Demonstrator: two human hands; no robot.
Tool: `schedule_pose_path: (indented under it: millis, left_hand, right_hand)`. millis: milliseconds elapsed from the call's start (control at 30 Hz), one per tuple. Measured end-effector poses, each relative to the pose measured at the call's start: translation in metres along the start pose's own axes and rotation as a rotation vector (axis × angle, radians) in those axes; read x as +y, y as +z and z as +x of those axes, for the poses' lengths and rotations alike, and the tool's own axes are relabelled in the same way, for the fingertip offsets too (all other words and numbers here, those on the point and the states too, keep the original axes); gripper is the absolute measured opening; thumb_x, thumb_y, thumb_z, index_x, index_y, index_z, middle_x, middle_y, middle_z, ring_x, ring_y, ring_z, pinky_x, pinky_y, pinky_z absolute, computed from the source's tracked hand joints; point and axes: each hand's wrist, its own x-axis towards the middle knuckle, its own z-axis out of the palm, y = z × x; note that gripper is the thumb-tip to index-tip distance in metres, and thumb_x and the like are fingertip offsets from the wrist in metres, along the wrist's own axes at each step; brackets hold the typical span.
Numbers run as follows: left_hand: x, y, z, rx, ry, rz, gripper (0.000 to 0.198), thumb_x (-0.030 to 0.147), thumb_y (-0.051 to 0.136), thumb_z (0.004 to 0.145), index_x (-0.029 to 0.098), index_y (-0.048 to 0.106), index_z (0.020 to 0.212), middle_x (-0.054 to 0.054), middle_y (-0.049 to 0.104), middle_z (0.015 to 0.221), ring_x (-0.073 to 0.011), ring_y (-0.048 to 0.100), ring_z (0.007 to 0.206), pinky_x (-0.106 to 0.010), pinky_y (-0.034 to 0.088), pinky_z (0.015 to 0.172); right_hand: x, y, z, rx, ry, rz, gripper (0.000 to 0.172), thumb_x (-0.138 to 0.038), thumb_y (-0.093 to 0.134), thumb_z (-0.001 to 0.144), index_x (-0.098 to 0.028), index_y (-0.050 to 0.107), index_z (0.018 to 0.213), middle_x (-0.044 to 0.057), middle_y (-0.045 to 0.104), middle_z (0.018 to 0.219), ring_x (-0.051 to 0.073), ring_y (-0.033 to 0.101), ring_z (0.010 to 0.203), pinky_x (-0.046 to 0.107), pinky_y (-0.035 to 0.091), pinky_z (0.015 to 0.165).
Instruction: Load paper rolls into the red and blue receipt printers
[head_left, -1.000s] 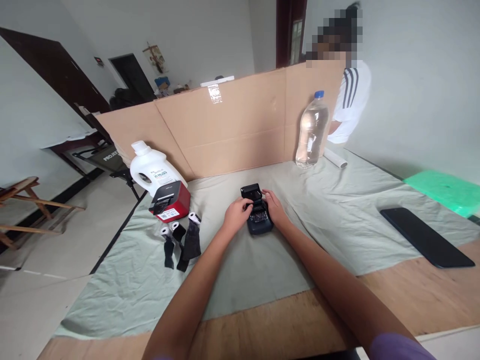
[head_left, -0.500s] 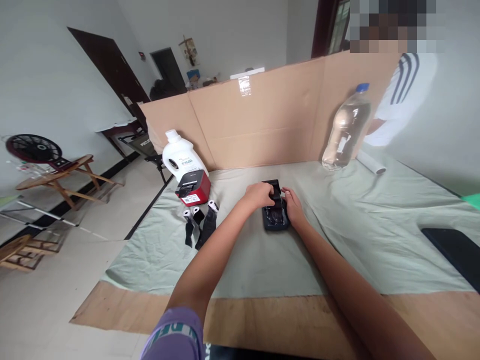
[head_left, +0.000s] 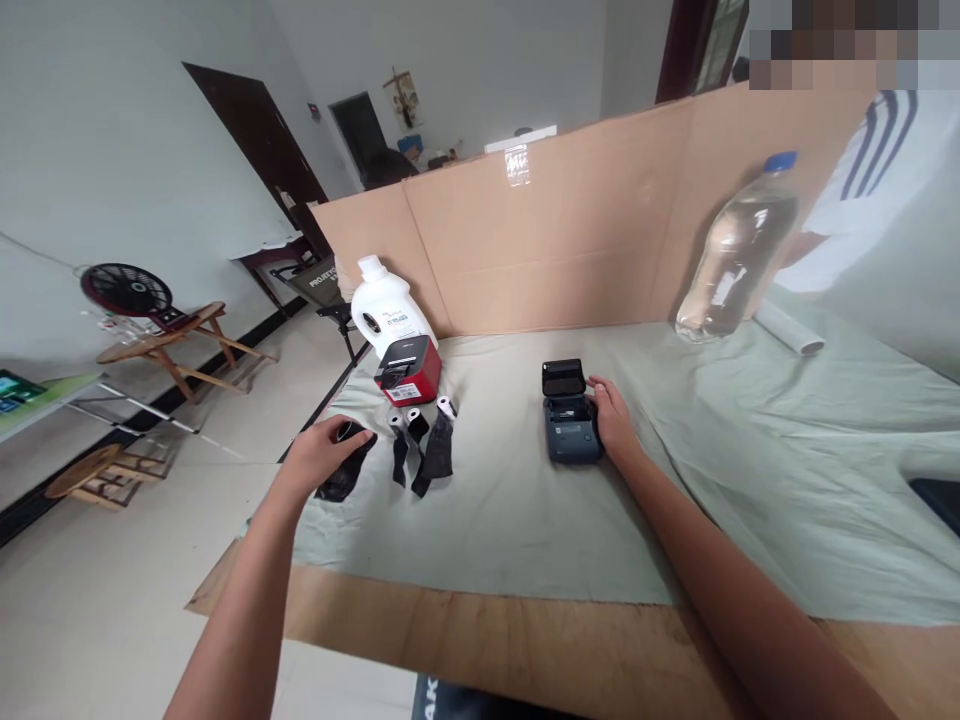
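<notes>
- Black roll (head_left: 341,485): outside the printer (head_left: 574,446), pinched by fingers of the left hand (head_left: 321,455).
- Lid (head_left: 563,378): already open; right hand (head_left: 617,422), fingers extended, against the printer.
- Three rolls (head_left: 439,452): lying unheld.

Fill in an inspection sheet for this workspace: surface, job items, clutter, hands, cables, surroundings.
Surface: creased pale-green cloth over a wooden tabletop, wood bare along the near edge.
Job items: portable printer, lid open; black roll at the left hand.
Clutter: three small rolls with black strips, red-and-black printer, white jug, clear bottle with blue cap, white tube.
Hands: left hand pinches the black roll; right hand rests against the portable printer's right side.
Cables: thin cord on the left wall, near the fan.
Surroundings: upright cardboard screen; person in white sleeve behind it.
</notes>
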Motion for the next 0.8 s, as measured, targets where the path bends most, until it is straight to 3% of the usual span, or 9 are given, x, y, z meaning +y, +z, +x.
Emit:
schedule_pose_path:
  millis: [67, 167, 267, 367, 467, 567, 667, 800]
  left_hand:
    - [-0.026, 0.008, 0.008, -0.067, -0.052, 0.216, 0.04, 0.058, 0.066, 0.075, 0.024, 0.073, 0.095, -0.005, 0.074, 0.089, -0.0271, 0.068, 0.083, -0.032, 0.048, 0.07]
    - [-0.047, 0.031, 0.013, -0.134, -0.114, 0.334, 0.052, 0.056, 0.06, 0.081, 0.022, 0.068, 0.12, -0.012, 0.073, 0.115, -0.0326, 0.066, 0.104, -0.033, 0.048, 0.077]
    - [-0.055, 0.051, 0.013, -0.164, -0.176, 0.349, 0.059, 0.055, 0.057, 0.084, 0.021, 0.061, 0.132, -0.015, 0.07, 0.123, -0.0349, 0.064, 0.111, -0.035, 0.048, 0.077]
    - [-0.052, 0.054, 0.012, -0.175, -0.175, 0.386, 0.063, 0.057, 0.057, 0.083, 0.02, 0.059, 0.135, -0.017, 0.066, 0.127, -0.0367, 0.061, 0.116, -0.038, 0.049, 0.083]
    - [-0.035, 0.047, 0.01, -0.033, -0.1, 0.477, 0.067, 0.063, 0.053, 0.084, 0.019, 0.06, 0.135, -0.019, 0.061, 0.132, -0.0401, 0.052, 0.125, -0.043, 0.047, 0.092]
    - [-0.001, 0.046, 0.014, 0.076, 0.065, 0.389, 0.056, 0.057, 0.045, 0.092, 0.023, 0.062, 0.133, -0.012, 0.068, 0.121, -0.0335, 0.057, 0.118, -0.039, 0.046, 0.095]
    - [0.033, 0.057, 0.027, -0.072, 0.225, 0.342, 0.041, 0.049, 0.053, 0.09, 0.028, 0.069, 0.122, -0.005, 0.073, 0.108, -0.029, 0.061, 0.11, -0.036, 0.046, 0.093]
    - [0.055, 0.072, 0.047, -0.168, 0.237, 0.423, 0.028, 0.037, 0.063, 0.083, 0.028, 0.073, 0.107, -0.005, 0.071, 0.12, -0.03, 0.058, 0.117, -0.037, 0.044, 0.094]
  right_hand:
    - [0.002, 0.0, 0.001, 0.007, -0.007, 0.0, 0.052, -0.064, 0.042, 0.089, -0.026, 0.062, 0.12, 0.008, 0.064, 0.13, 0.026, 0.065, 0.108, 0.047, 0.047, 0.101]
    - [0.004, 0.0, 0.002, 0.002, -0.004, 0.004, 0.05, -0.063, 0.042, 0.089, -0.028, 0.062, 0.119, 0.007, 0.064, 0.131, 0.026, 0.065, 0.108, 0.047, 0.047, 0.1]
    - [0.005, -0.001, 0.002, -0.002, 0.0, -0.001, 0.049, -0.062, 0.042, 0.09, -0.028, 0.062, 0.119, 0.007, 0.064, 0.13, 0.026, 0.065, 0.107, 0.048, 0.047, 0.101]
    - [0.005, -0.001, 0.002, 0.005, -0.003, -0.006, 0.049, -0.062, 0.042, 0.09, -0.027, 0.062, 0.119, 0.007, 0.064, 0.13, 0.027, 0.065, 0.107, 0.048, 0.047, 0.1]
    - [0.006, -0.001, 0.003, 0.009, 0.003, -0.005, 0.049, -0.062, 0.042, 0.089, -0.028, 0.062, 0.118, 0.007, 0.064, 0.13, 0.027, 0.065, 0.107, 0.049, 0.047, 0.1]
    - [0.004, 0.0, 0.003, 0.008, 0.015, -0.003, 0.048, -0.062, 0.044, 0.088, -0.028, 0.063, 0.116, 0.007, 0.066, 0.127, 0.027, 0.066, 0.106, 0.049, 0.048, 0.1]
    - [0.002, 0.0, 0.003, 0.007, 0.02, 0.013, 0.048, -0.061, 0.044, 0.088, -0.027, 0.063, 0.116, 0.008, 0.066, 0.127, 0.027, 0.067, 0.103, 0.048, 0.049, 0.098]
    - [0.001, -0.001, 0.002, 0.004, 0.015, 0.006, 0.05, -0.062, 0.044, 0.088, -0.025, 0.062, 0.116, 0.009, 0.065, 0.127, 0.026, 0.066, 0.104, 0.047, 0.048, 0.098]
